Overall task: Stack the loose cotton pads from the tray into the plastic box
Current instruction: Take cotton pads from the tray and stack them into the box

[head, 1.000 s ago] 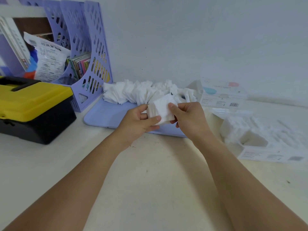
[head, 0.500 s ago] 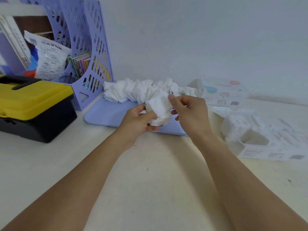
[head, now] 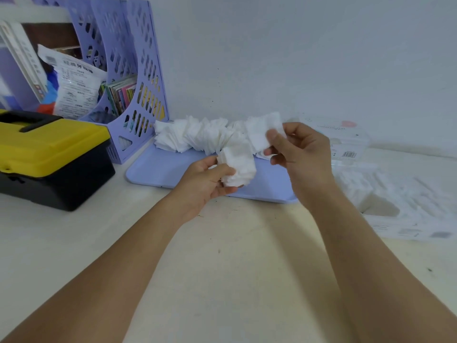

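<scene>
The left hand (head: 210,179) grips a small stack of pads (head: 238,165) between thumb and fingers. The right hand (head: 300,154) pinches one pad (head: 263,134) just above it. Both are over the purple tray (head: 160,167), where more pads lie in a row (head: 195,137) along the back. The clear box (head: 346,144) sits to the right on the pale table (head: 235,243), by the wall.

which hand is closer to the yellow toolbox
Left. The left hand holds pads above the tray's near edge, nearer the yellow toolbox; the right hand is farther right, beyond it.
</scene>
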Available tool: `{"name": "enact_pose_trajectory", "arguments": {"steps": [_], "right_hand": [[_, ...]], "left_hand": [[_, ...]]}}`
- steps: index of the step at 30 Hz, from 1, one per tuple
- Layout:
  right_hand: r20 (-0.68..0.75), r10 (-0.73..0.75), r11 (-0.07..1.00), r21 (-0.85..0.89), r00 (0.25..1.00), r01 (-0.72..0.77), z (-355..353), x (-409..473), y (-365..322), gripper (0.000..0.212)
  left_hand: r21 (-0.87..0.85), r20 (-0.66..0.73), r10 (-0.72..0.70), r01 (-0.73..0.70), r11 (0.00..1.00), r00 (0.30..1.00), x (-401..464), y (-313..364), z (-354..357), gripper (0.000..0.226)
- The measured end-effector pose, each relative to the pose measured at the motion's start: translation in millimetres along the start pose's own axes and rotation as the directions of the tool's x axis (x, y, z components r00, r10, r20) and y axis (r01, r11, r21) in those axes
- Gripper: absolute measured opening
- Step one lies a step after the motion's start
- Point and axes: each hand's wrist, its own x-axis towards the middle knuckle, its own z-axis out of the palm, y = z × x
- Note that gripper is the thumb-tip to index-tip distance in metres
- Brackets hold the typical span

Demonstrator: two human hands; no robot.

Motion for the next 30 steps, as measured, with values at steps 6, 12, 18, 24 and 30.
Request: {"name": "enact_pose_trajectory", "arguments": {"steps": [6, 12, 18, 24, 30], "right_hand": [[0.503, 0.122, 0.902, -0.416, 0.856, 0.116, -13.9, -2.1, -13.2, 0.013], [0.467, 0.116, 0.787, -0.581, 0.876, 0.206, -10.1, -0.1, -5.0, 0.007], [0.463, 0.102, 0.754, -0.614, 0.88, 0.235, -10.6, 0.0, -1.9, 0.003], [0.501, 0.121, 0.844, -0.506, 0.857, 0.177, -2.4, -2.4, -0.9, 0.007], [0.529, 0.14, 0.836, -0.516, 0.837, 0.186, -10.4, -12.3, -25.4, 0.014]], "left_hand": [[0.163, 0.138, 0.031, -0.053, 0.985, 0.99, -3.6, -0.4, 2.5, 0.024], [0.253, 0.157, 0.056, -0.095, 0.963, 0.986, -0.3, -1.9, 0.1, 0.037], [0.292, 0.172, 0.057, -0.106, 0.95, 0.984, 1.3, -4.1, -1.1, 0.04], [0.098, 0.243, -0.033, 0.01, 0.995, 0.97, 0.2, -5.0, 5.7, 0.051], [0.158, 0.358, 0.006, -0.067, 0.985, 0.934, -10.5, 1.6, 16.7, 0.065]]}}
